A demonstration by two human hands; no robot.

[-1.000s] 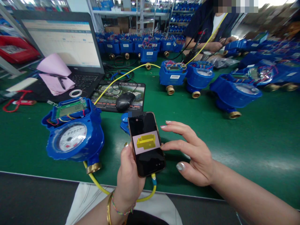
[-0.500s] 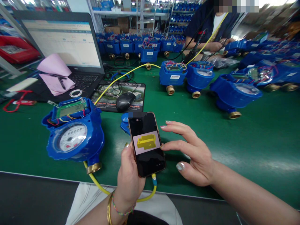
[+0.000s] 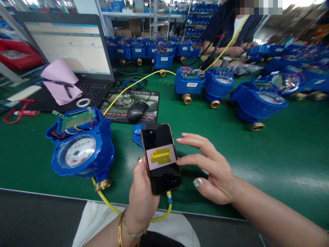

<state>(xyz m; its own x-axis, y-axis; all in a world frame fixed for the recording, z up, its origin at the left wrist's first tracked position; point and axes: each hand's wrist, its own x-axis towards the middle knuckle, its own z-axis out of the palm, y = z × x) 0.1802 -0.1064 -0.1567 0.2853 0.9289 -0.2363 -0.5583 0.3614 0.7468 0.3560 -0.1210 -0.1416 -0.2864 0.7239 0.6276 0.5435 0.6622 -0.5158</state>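
Observation:
My left hand grips a black smartphone from below, its screen showing a yellow shape on a pale band. A yellow cable is plugged into the phone's lower end. My right hand hovers just right of the phone with fingers stretched out, one fingertip touching the phone's right edge. A blue water meter with a white dial and an exposed green circuit board sits on the green table to the left of the phone.
An open laptop with pink paper stands at the back left, beside a black mouse on its mat. Several blue meters lie at the right and along the back. Another person sits across the table.

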